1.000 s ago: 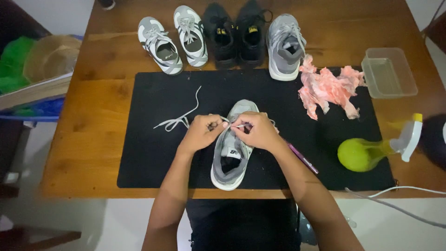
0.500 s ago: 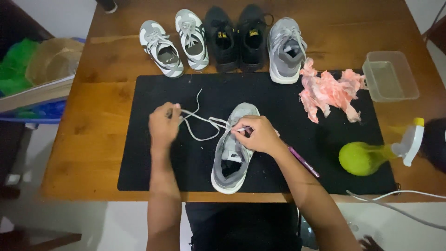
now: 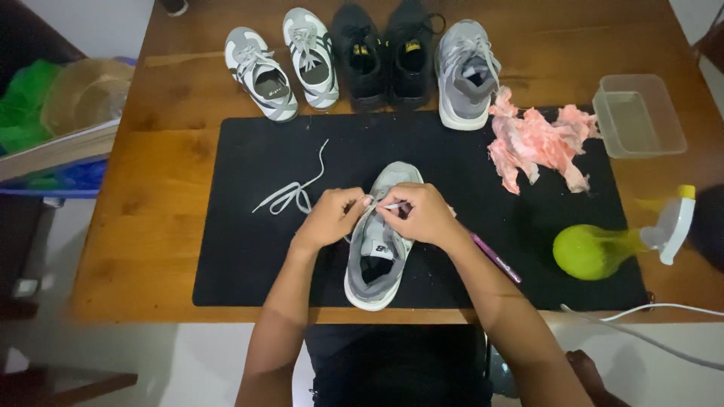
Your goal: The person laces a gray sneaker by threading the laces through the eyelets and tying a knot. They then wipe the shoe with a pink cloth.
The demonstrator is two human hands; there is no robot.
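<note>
A grey sneaker (image 3: 375,260) lies on a black mat (image 3: 241,249), toe pointing away from me. My left hand (image 3: 332,217) and my right hand (image 3: 422,213) meet over its lacing area, both pinching a white shoelace (image 3: 290,192). The lace's loose end trails off to the left across the mat.
Along the mat's far edge stand two white-and-grey sneakers (image 3: 283,64), two black shoes (image 3: 385,53) and a grey sneaker (image 3: 466,71). A crumpled pink cloth (image 3: 539,143), clear plastic tub (image 3: 639,114), green spray bottle (image 3: 603,249), purple pen (image 3: 495,258) and white cable (image 3: 648,310) lie right.
My left hand had pulled the lace out to the left, then came back to the sneaker beside my right hand. The loose lace now lies slack on the mat.
</note>
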